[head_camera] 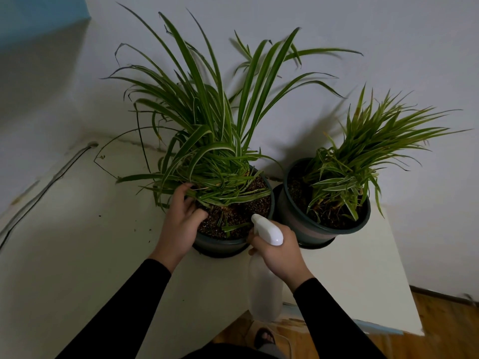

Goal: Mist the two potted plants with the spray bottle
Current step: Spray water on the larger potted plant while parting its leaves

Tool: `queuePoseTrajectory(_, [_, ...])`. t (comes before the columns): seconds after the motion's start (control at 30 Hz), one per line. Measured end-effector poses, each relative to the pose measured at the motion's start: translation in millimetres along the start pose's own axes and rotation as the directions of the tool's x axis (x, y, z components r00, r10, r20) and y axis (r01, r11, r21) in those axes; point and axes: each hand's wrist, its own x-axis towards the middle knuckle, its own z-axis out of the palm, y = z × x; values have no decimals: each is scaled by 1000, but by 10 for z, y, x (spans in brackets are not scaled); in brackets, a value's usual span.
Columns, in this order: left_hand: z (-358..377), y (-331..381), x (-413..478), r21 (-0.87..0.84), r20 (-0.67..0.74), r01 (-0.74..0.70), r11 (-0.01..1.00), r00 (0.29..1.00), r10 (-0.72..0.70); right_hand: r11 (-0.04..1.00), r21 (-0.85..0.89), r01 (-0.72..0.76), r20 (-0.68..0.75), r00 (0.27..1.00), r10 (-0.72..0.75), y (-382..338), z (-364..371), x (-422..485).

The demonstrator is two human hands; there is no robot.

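Observation:
Two spider plants in dark green pots stand on a white table (90,255) by the wall. The larger left plant (207,141) has long arching leaves; its pot (220,243) sits on a saucer. My left hand (178,221) rests on that pot's near-left rim, fingers among the lower leaves. My right hand (280,252) grips the neck of a translucent white spray bottle (264,286). The bottle's white nozzle (267,228) points at the soil of the left pot. The smaller right plant (368,156) stands in its pot (305,224) just right of the bottle.
A dark cable (46,182) runs along the wall at the left. The table's right edge (404,268) drops to a wooden floor (445,330). A sandalled foot (264,338) shows below the bottle. Bits of soil lie on the table left of the big pot.

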Motion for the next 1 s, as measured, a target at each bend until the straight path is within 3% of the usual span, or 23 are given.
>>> queuePoseTrajectory(0.37, [-47,4,71,5,16,-5,1000,1000,5,997,-69,24,-61,998,-29,-23,91,-39])
queuePoseTrajectory(1.0, [-144,-55,185,25,44,-12,1000,999,10,981,-192,38,-11,999,-41,-147,225,-55])
